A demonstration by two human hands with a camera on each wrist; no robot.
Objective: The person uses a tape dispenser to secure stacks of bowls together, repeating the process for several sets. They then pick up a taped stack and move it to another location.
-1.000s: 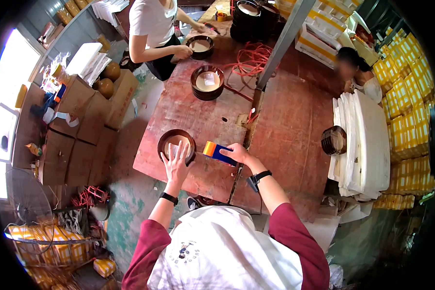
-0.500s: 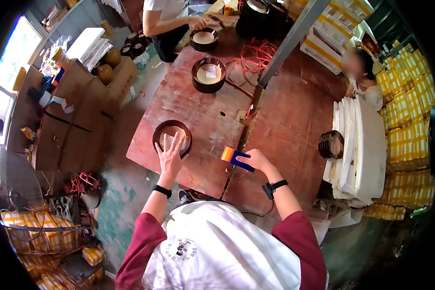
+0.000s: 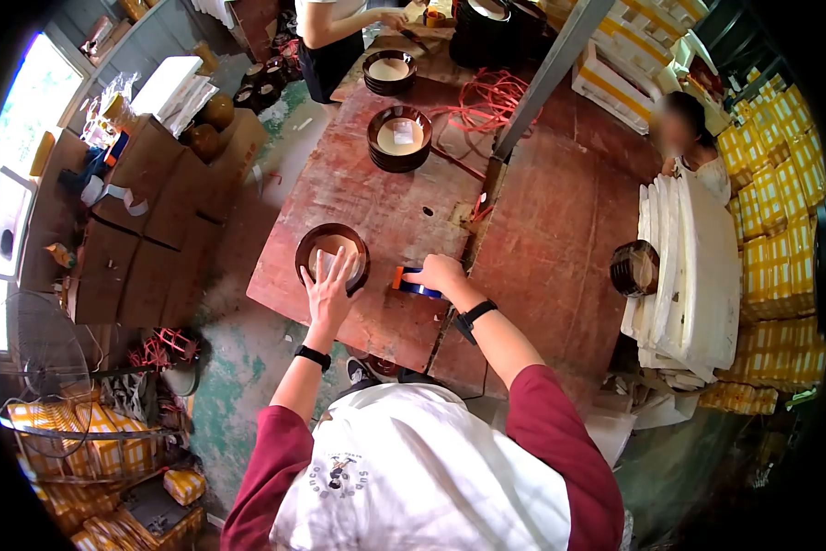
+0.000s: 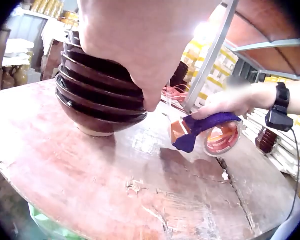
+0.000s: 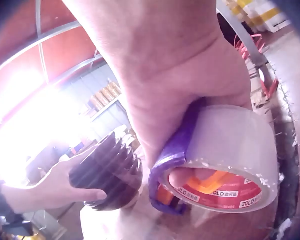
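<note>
A stack of dark brown glazed bowls (image 4: 97,95) with pale insides stands upright near the table's left edge. My left hand (image 3: 328,292) rests over the top bowl, its fingers spread straight across the inside, the thumb down the outer side. A pale slip shows beneath those fingers. Just right of the stack, my right hand (image 3: 443,275) grips a blue-and-orange tape dispenser (image 4: 212,122) from above, apart from the bowls. The dispenser carries a wide roll of clear packing tape (image 5: 235,145) with a red printed core; a fingertip shows inside that core.
Two more bowl stacks (image 3: 399,156) (image 3: 390,84) stand farther up the reddish table (image 3: 551,239). Red cord (image 3: 486,99) lies near a metal post (image 3: 553,78). A gap runs between the table boards. Bowls lie sideways by white foam sheets (image 3: 689,275) at right. Two other people are nearby.
My right hand swings the dispenser right, away from the bowls, then back left beside them. The left hand stays on the stack. The standing person's hands have left the far bowls.
</note>
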